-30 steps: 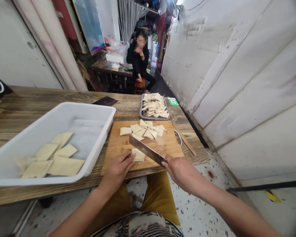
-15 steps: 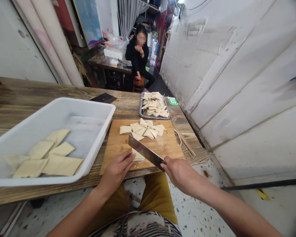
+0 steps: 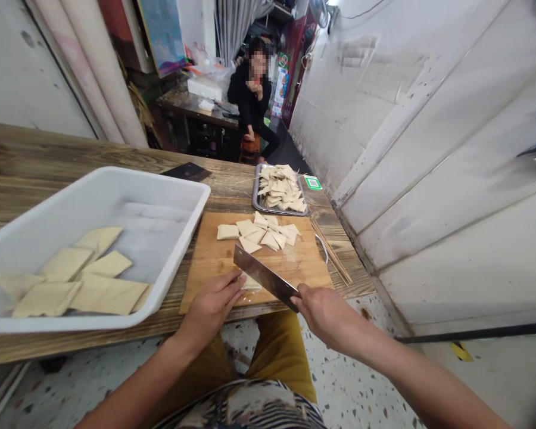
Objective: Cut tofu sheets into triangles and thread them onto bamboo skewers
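On the right, the space is bounded by a stained white wall [image 3: 393, 119]; speckled terrazzo floor [image 3: 352, 387] is laid below; a grey curtain [image 3: 234, 30] is hung beyond a cluttered dark table [image 3: 178, 103].

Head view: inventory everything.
Table: 1, brown, foreground
Cutting board: 1, tan, centre
Loose pieces: several, cream, on board
Tub: 1, white, left
Sheets: several, cream, in tub
Metal tray: 1, silver, behind board
Skewered pieces: many, cream, on tray
Skewers: several, tan, beside board
Cleaver: 1, silver, over board
QR card: 1, green, beside tray
Panel: 1, black, behind tub
Person: 1, black clothes, background
Left hand: 1, bare, touching stack
Right hand: 1, bare, gripping cleaver
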{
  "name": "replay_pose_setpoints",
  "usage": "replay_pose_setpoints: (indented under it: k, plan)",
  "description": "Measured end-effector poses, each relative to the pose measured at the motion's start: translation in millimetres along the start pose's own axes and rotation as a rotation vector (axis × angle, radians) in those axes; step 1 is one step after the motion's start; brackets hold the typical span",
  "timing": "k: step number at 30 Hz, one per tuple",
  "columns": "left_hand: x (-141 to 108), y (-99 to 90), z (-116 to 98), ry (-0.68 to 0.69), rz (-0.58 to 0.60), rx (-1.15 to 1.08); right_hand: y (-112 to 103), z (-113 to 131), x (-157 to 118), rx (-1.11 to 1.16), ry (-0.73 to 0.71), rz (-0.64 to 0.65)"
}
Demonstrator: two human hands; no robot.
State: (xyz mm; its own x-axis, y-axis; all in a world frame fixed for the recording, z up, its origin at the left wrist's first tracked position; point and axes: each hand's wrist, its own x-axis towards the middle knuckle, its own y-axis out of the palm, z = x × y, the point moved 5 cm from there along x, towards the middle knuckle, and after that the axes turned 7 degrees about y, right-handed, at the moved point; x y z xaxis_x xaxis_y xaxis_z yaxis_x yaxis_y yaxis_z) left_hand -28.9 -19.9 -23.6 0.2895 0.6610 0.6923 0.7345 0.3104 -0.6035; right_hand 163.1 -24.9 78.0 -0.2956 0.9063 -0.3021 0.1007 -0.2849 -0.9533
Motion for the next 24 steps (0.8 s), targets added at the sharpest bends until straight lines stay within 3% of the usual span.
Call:
replay_pose_setpoints:
  k: [24]
  plan:
    - [5.3,-4.4,-5.3,0.003,-0.018,0.014,-1.4,4.4,-1.3,-0.008,0.062,0.098]
